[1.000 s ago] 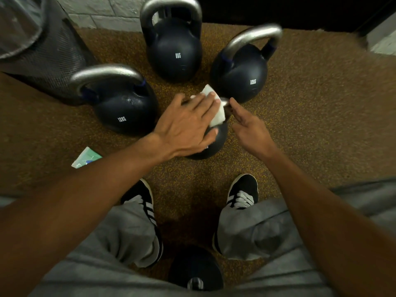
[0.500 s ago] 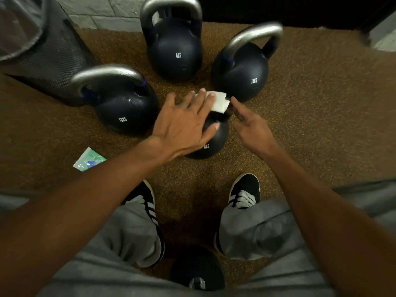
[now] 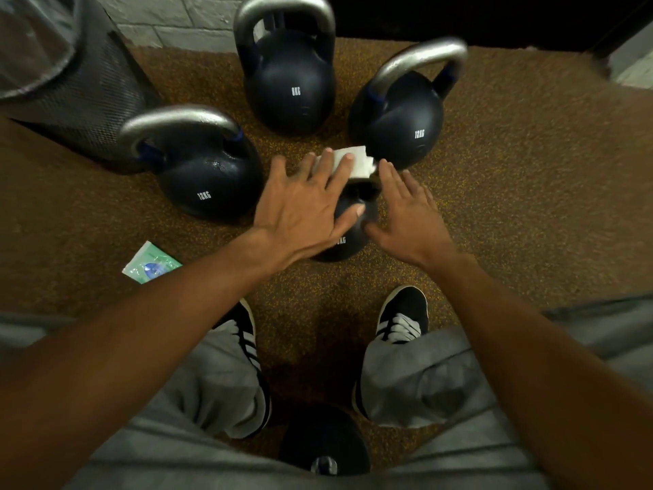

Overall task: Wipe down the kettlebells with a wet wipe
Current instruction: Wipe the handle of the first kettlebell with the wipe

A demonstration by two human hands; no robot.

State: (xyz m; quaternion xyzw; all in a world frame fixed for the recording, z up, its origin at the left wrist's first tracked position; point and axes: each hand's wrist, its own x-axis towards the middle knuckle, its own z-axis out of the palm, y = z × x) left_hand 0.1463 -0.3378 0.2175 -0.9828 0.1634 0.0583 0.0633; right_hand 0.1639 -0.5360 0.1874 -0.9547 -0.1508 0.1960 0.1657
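Four dark kettlebells on the speckled brown floor (image 3: 512, 213), seen from above. Small kettlebell (image 3: 348, 244) sits nearest the person, mostly covered by both hands; only part of its weight marking shows. Left hand (image 3: 304, 206) lies flat over its top, fingers spread and extended, pressing a folded white wet wipe (image 3: 357, 162) under the fingertips at the far side of the bell, about where the handle would be; the handle itself is hidden. Thumb rests on the bell's dark body. Right hand (image 3: 410, 213) open, fingers straight and together, holding nothing, laid against the right side of the same bell, fingertips just beside the wipe's edge. Three bigger bells ring it on the far side: left 12KG kettlebell (image 3: 208, 178) with steel handle, surface looks wet in spots; 8KG kettlebell (image 3: 291, 86) toward the far wall; right 12KG kettlebell (image 3: 399, 125), close to the wipe. Green wipe packet (image 3: 150, 265) flat on the floor to the left, partly behind the left forearm. Black mesh bin (image 3: 81, 90) at far left corner. Black striped shoes (image 3: 403, 313) and grey trousers below.
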